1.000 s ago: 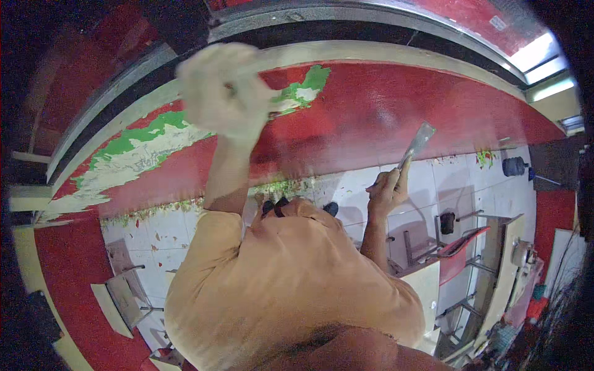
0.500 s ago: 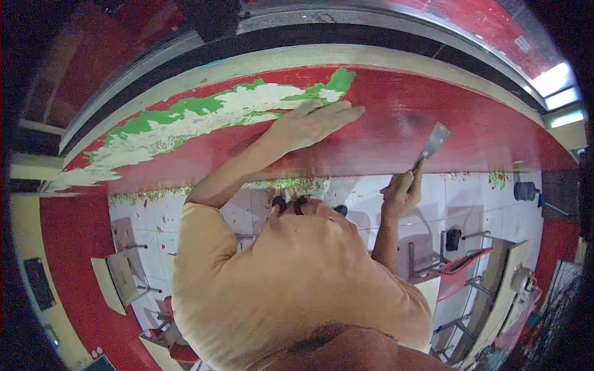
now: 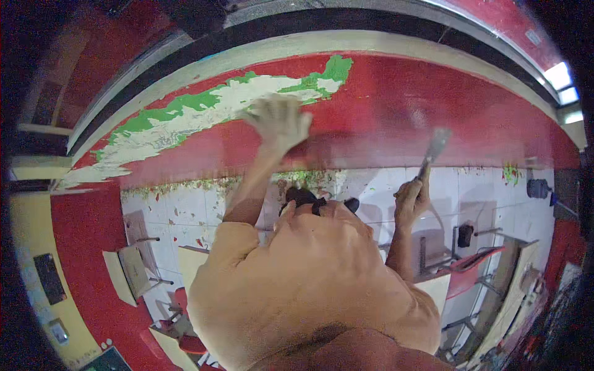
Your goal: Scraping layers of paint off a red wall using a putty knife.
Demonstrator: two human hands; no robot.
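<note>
A red wall (image 3: 396, 102) stands in front of me, with a long stripped patch (image 3: 204, 111) of off-white and green running along its upper left part. My left hand (image 3: 281, 120) has its fingers spread over the lower edge of that patch; it holds nothing and is a little blurred. Whether its palm touches the wall I cannot tell. In my right hand (image 3: 411, 198) is a paint scraper (image 3: 431, 151), its handle gripped in closed fingers. The metal blade points up, in front of the red paint to the right of the patch.
Red and green paint flakes (image 3: 210, 184) litter the white tiled floor (image 3: 179, 210) along the wall's foot. Behind me on the left is a chair (image 3: 129, 272); on the right a red chair (image 3: 467, 272) stands near a long table (image 3: 513, 278). A dark blue bottle (image 3: 537, 188) lies at far right.
My left hand has moved left and its fingers have spread, uncovering the right end of the stripped patch. The scraper stays in my right hand, which has shifted slightly in view.
</note>
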